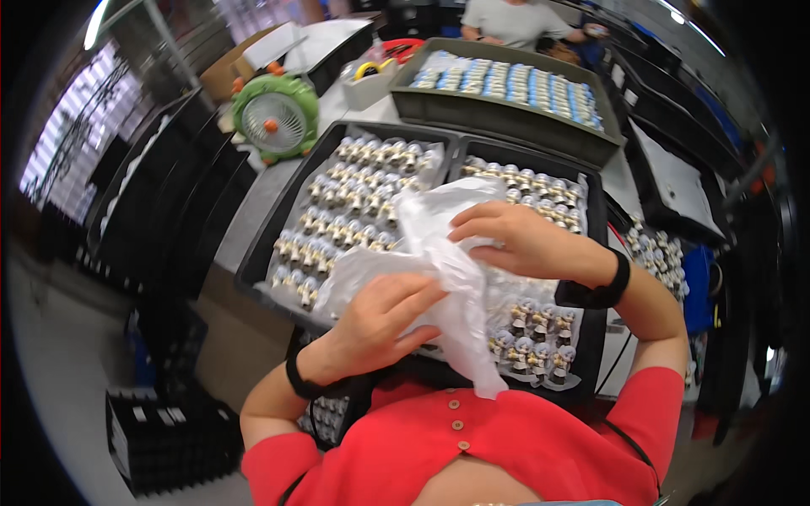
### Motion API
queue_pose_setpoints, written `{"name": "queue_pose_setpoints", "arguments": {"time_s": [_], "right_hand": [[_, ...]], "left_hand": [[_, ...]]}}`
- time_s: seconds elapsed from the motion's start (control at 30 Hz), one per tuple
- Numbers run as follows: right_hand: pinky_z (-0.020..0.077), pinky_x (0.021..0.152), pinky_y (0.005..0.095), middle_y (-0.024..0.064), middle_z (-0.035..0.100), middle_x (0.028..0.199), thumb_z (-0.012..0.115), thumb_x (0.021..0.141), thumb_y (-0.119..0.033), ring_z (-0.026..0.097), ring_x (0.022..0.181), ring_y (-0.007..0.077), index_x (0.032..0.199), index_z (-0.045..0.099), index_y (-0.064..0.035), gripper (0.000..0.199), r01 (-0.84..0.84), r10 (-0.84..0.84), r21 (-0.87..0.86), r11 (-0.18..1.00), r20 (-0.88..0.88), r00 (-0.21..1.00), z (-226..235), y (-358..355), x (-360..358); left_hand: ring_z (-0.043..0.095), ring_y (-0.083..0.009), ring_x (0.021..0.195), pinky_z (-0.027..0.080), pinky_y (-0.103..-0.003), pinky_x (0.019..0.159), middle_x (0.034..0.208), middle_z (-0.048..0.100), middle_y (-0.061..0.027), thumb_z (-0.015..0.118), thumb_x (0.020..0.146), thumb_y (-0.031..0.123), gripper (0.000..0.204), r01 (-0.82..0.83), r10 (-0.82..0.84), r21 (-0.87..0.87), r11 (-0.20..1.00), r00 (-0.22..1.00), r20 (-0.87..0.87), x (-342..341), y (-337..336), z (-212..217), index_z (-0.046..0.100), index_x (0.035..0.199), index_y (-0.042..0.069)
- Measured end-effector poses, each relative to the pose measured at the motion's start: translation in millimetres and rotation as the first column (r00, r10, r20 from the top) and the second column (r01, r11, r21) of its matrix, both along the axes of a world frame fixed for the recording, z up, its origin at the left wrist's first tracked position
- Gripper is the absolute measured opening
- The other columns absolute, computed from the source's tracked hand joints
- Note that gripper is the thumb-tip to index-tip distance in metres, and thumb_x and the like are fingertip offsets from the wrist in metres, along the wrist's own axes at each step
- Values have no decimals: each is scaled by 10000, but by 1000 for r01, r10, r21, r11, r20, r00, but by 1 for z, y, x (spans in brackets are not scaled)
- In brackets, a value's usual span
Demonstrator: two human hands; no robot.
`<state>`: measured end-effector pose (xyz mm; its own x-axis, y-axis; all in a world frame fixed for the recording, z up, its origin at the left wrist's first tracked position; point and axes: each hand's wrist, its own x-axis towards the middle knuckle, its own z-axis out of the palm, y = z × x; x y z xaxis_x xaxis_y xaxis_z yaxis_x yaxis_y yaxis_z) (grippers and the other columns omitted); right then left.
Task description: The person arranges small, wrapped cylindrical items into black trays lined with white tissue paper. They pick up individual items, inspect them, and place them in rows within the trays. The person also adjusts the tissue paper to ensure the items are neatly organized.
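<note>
A crumpled, thin white sheet hangs between my hands over two black trays, its lower end reaching toward my red shirt. My left hand grips the sheet's left side, the thumb below the fingers. On the upper right part, my right hand has its fingers closed on the sheet. Rows of small pale-haired figurines stand in the left tray. More figurines fill the right tray, partly hidden under the sheet and my right forearm. Each wrist wears a black band.
Behind the trays stands a grey-green bin with rows of blue-and-white pieces. A green fan and a tape dispenser are at the back left. Loose figurines lie at the right, near a blue container. A person is across the table.
</note>
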<state>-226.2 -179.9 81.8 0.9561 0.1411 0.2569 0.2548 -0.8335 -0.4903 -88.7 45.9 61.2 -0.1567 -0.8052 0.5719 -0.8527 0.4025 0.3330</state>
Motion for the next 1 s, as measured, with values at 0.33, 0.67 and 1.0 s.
{"name": "queue_pose_setpoints", "arguments": {"time_s": [0.33,0.67,1.0], "right_hand": [[365,1016,350,144,529,1243,676,645,12,491,1191,241,1354,410,-21,758,307,-298,23,952,-178,938,-19,-39,1],[405,581,234,-1,491,627,629,662,53,482,588,82,1351,436,-76,727,289,-282,-44,956,-401,872,-26,-26,30],[371,589,200,13,513,742,508,851,15,476,686,50,905,538,7,62,337,-257,118,934,-433,864,28,8,24]], "left_hand": [[433,-396,1189,324,-488,1013,1297,426,-202,782,613,213,893,-202,197,-16,979,968,-152,-23,-6,-41,364,1395,102],[624,-365,786,526,-414,703,1223,410,-306,642,683,37,780,-137,159,90,987,932,-326,-45,-5,-69,338,1400,79],[640,-414,819,549,-406,677,1383,192,-403,615,762,84,792,-99,165,200,975,925,-342,-52,-22,-67,227,1451,133]]}}
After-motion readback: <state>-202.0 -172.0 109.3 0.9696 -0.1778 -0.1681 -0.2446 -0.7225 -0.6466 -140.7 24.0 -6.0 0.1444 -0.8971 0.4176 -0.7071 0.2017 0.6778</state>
